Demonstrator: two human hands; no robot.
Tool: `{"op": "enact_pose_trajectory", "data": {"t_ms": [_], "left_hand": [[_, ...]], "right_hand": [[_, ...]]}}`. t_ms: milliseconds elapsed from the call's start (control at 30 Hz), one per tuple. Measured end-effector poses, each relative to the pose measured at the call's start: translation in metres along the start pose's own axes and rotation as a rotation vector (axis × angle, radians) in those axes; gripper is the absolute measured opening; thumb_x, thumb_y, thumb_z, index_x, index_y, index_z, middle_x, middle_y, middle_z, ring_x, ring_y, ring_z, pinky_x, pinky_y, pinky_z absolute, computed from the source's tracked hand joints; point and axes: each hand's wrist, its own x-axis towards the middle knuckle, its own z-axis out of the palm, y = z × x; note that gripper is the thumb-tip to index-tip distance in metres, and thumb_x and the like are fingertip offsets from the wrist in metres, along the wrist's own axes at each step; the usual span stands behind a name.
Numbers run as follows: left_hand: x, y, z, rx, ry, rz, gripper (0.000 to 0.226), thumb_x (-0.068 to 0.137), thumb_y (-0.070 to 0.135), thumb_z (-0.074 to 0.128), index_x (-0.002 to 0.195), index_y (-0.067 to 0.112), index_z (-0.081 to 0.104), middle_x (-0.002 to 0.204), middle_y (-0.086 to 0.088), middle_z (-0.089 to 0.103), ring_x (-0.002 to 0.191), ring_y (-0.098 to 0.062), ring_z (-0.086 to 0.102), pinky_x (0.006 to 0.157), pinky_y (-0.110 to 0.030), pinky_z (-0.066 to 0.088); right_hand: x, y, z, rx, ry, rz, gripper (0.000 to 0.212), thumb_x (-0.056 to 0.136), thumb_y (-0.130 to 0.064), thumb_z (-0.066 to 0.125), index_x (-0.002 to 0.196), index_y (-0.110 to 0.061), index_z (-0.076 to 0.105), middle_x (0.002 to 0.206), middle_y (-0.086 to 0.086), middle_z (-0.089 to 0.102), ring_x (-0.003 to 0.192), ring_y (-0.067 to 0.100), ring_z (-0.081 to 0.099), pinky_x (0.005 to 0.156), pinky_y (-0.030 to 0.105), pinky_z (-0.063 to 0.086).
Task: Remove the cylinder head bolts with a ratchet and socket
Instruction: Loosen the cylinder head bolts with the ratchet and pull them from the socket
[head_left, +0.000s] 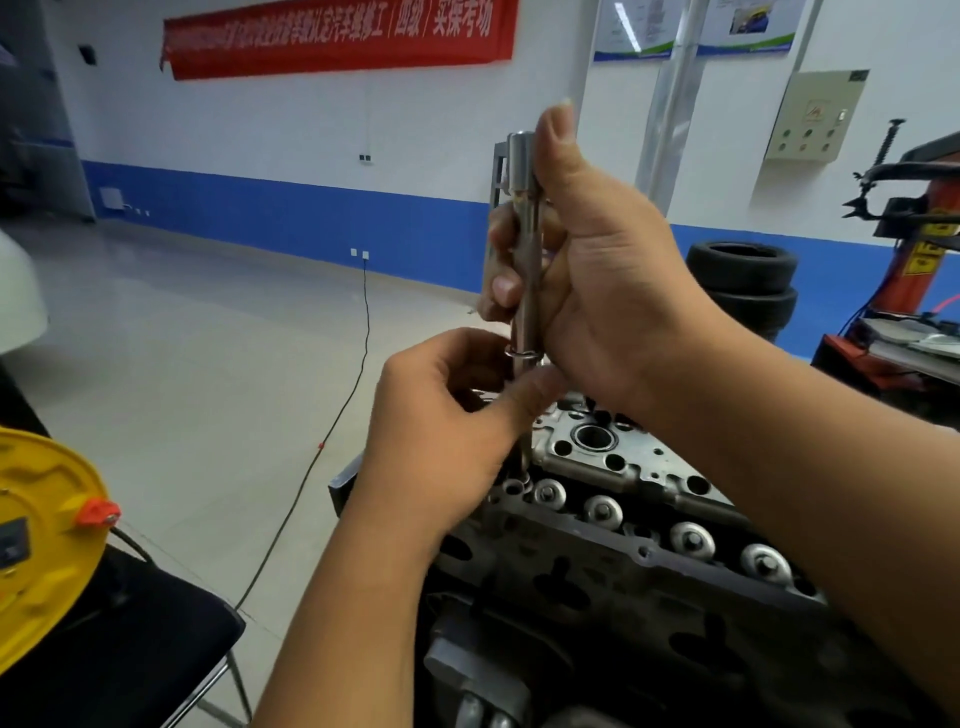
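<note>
A long steel socket and extension bar (523, 218) stands upright above the cylinder head (597, 525). My right hand (587, 270) grips the bar around its upper half, thumb pointing up beside the top. My left hand (441, 415) pinches the bar's lower part, just under a small ring, with thumb and fingers. The bar's bottom end reaches down to the near left corner of the head, where its tip is hidden behind my left hand. A row of round silver valve caps (691, 540) runs along the head. No ratchet handle shows.
A yellow cable reel (36, 540) rests on a black chair (130, 644) at the left, its cable trailing across the tiled floor (208, 364). Stacked tyres (748, 280) and a red tyre machine (914, 249) stand at the right.
</note>
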Motion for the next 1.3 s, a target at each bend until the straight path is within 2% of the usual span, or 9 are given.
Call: {"op": "enact_pose_trajectory", "data": {"t_ms": [100, 267, 433, 500, 600, 767, 933, 1067, 1300], "left_hand": [[-0.001, 0.002, -0.006, -0.116, -0.211, -0.032, 0.013, 0.092, 0.03, 0.067, 0.096, 0.027, 0.079, 0.088, 0.009, 0.079, 0.074, -0.007, 0.068, 0.068, -0.024, 0.057], [-0.001, -0.001, -0.007, -0.091, -0.05, 0.064, 0.019, 0.077, 0.012, 0.088, 0.089, 0.023, 0.078, 0.086, 0.001, 0.081, 0.082, -0.016, 0.078, 0.071, -0.03, 0.063], [-0.004, -0.001, 0.002, 0.011, 0.068, 0.035, 0.021, 0.082, 0.011, 0.089, 0.088, 0.028, 0.078, 0.085, 0.007, 0.081, 0.079, -0.014, 0.078, 0.073, -0.037, 0.065], [-0.002, 0.001, -0.001, 0.025, -0.022, -0.011, 0.006, 0.087, 0.026, 0.081, 0.093, 0.026, 0.08, 0.091, 0.004, 0.081, 0.081, -0.022, 0.076, 0.076, -0.047, 0.064], [0.0, 0.004, -0.006, 0.052, -0.214, -0.039, 0.014, 0.103, 0.019, 0.064, 0.103, 0.019, 0.077, 0.097, 0.005, 0.081, 0.08, -0.007, 0.072, 0.072, -0.03, 0.056], [-0.007, 0.007, 0.0, 0.118, -0.057, 0.031, 0.02, 0.094, 0.003, 0.072, 0.091, 0.022, 0.075, 0.085, 0.008, 0.08, 0.084, -0.01, 0.077, 0.082, -0.04, 0.062], [-0.012, 0.004, 0.007, 0.208, 0.069, 0.094, 0.028, 0.088, 0.007, 0.08, 0.087, 0.034, 0.073, 0.082, 0.02, 0.078, 0.074, -0.004, 0.074, 0.067, -0.021, 0.059], [-0.01, 0.003, 0.0, 0.197, -0.042, 0.159, 0.018, 0.088, 0.019, 0.084, 0.091, 0.034, 0.075, 0.085, 0.015, 0.078, 0.066, -0.019, 0.069, 0.06, -0.024, 0.054], [-0.004, 0.008, -0.017, 0.064, -0.357, 0.037, 0.017, 0.103, 0.021, 0.062, 0.101, 0.018, 0.078, 0.087, 0.003, 0.077, 0.073, -0.009, 0.065, 0.072, -0.018, 0.049]], "right_hand": [[0.001, -0.002, 0.0, -0.016, -0.093, 0.023, 0.042, 0.108, -0.047, 0.042, 0.097, -0.008, 0.051, 0.066, 0.004, 0.051, 0.047, 0.019, 0.042, 0.056, 0.033, 0.036], [-0.002, -0.004, 0.0, -0.01, -0.253, 0.078, 0.054, 0.108, -0.053, 0.033, 0.093, -0.008, 0.06, 0.066, 0.005, 0.056, 0.05, 0.022, 0.05, 0.055, 0.032, 0.045], [-0.003, -0.002, -0.005, -0.034, -0.106, 0.023, 0.036, 0.105, -0.046, 0.05, 0.102, -0.01, 0.051, 0.074, 0.007, 0.068, 0.05, 0.021, 0.055, 0.055, 0.032, 0.046], [-0.002, -0.003, -0.006, -0.021, -0.075, 0.008, 0.031, 0.106, -0.04, 0.052, 0.098, -0.01, 0.05, 0.073, 0.008, 0.069, 0.05, 0.022, 0.056, 0.055, 0.032, 0.045], [-0.003, -0.004, -0.006, -0.022, -0.125, 0.006, 0.033, 0.108, -0.04, 0.047, 0.093, -0.011, 0.052, 0.071, 0.007, 0.068, 0.051, 0.022, 0.058, 0.057, 0.033, 0.041], [-0.007, -0.008, -0.004, -0.011, -0.228, 0.073, 0.046, 0.107, -0.05, 0.038, 0.092, -0.011, 0.056, 0.075, 0.007, 0.068, 0.056, 0.023, 0.059, 0.06, 0.034, 0.041], [-0.012, -0.002, 0.004, -0.124, -0.03, -0.013, 0.046, 0.1, -0.059, 0.049, 0.092, -0.014, 0.057, 0.071, -0.001, 0.054, 0.056, 0.014, 0.041, 0.059, 0.033, 0.035], [-0.016, 0.0, 0.018, -0.233, 0.076, -0.056, 0.059, 0.092, -0.074, 0.049, 0.073, -0.022, 0.029, 0.056, -0.005, 0.03, 0.044, 0.012, 0.025, 0.046, 0.026, 0.028], [-0.002, -0.026, 0.013, -0.09, -0.39, 0.295, 0.06, 0.096, -0.074, 0.028, 0.062, -0.024, 0.023, 0.046, -0.007, 0.019, 0.043, 0.013, 0.009, 0.049, 0.028, 0.005]]}}
